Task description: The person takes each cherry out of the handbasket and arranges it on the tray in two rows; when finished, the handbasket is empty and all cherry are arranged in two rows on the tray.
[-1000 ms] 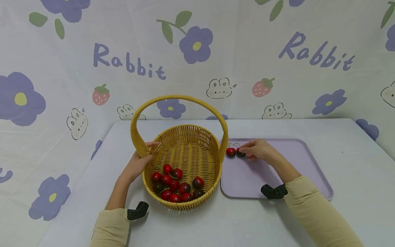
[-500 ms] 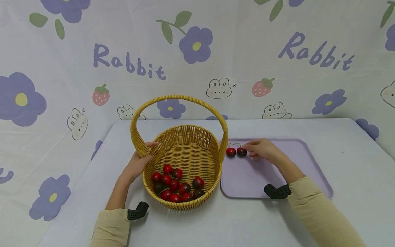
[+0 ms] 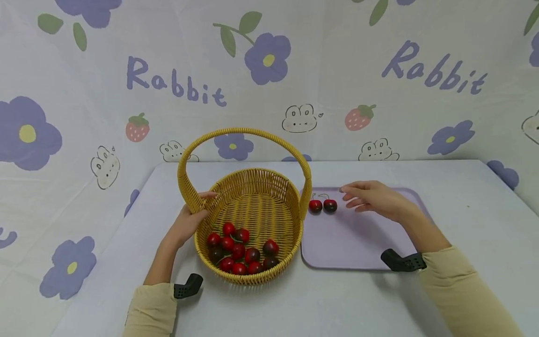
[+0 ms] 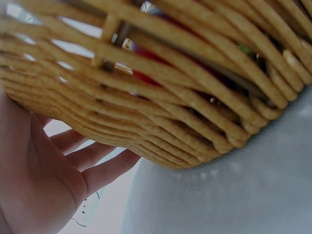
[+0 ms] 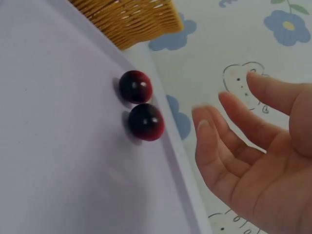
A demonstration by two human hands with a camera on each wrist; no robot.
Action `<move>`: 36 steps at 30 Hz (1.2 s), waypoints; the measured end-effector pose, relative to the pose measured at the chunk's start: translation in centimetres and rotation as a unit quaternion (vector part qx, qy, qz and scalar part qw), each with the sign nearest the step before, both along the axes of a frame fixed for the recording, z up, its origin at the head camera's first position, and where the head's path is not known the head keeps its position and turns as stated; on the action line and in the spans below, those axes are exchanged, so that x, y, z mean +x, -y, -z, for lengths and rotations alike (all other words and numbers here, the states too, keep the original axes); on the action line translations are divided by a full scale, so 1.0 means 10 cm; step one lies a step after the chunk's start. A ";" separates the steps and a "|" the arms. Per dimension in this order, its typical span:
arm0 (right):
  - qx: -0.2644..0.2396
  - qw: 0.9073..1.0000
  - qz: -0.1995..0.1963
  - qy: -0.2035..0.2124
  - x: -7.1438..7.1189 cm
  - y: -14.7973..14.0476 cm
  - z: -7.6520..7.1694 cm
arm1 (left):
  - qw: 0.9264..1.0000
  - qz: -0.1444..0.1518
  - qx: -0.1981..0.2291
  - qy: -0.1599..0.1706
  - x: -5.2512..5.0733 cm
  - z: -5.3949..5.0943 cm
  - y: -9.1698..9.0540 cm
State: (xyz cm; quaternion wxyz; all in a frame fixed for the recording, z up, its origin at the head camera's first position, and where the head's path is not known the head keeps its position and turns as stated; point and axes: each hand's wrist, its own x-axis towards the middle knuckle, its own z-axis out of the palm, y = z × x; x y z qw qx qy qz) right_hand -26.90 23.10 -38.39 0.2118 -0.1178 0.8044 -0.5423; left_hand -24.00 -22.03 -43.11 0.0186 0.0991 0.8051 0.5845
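Note:
My left hand (image 3: 188, 224) holds the yellow wicker basket (image 3: 269, 210) at its left side, where the tall handle meets the rim. In the left wrist view, the fingers (image 4: 105, 168) lie along the outside of the weave. Several red and dark cherries (image 3: 238, 252) rest inside the basket towards the near side. Two more cherries, one (image 3: 315, 206) beside the other (image 3: 330, 206), sit with stems up at the far left corner of the lilac tray (image 3: 358, 248). Just right of that pair, my right hand (image 3: 375, 199) hovers above the tray with loose fingers and nothing in them.
A white-covered table (image 3: 328, 299) carries the basket and, to its right, the tray. Behind stands a cloth backdrop (image 3: 261, 103) printed with flowers, rabbits and strawberries. The basket's arched handle (image 3: 246, 131) rises over its opening.
My right hand has let go of the right-hand cherry on the tray and drawn back to the right and up, its fingers spreading. The left hand and basket stay put.

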 end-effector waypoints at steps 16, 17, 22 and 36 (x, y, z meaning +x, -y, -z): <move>-0.020 0.980 -0.195 0.024 0.26 0.37 -0.25 | 1.000 -0.001 0.001 -0.006 -0.01 -0.01 0.02; -0.027 0.977 -0.209 0.024 0.27 0.40 -0.25 | 1.000 -0.001 0.001 -0.006 -0.01 -0.01 0.02; -0.052 0.961 -0.271 0.018 0.32 0.58 -0.28 | 1.000 -0.001 -0.002 -0.005 -0.01 -0.01 0.02; -0.079 0.936 -0.342 0.001 0.39 1.17 -0.23 | 1.000 0.000 0.002 -0.002 -0.01 0.01 0.01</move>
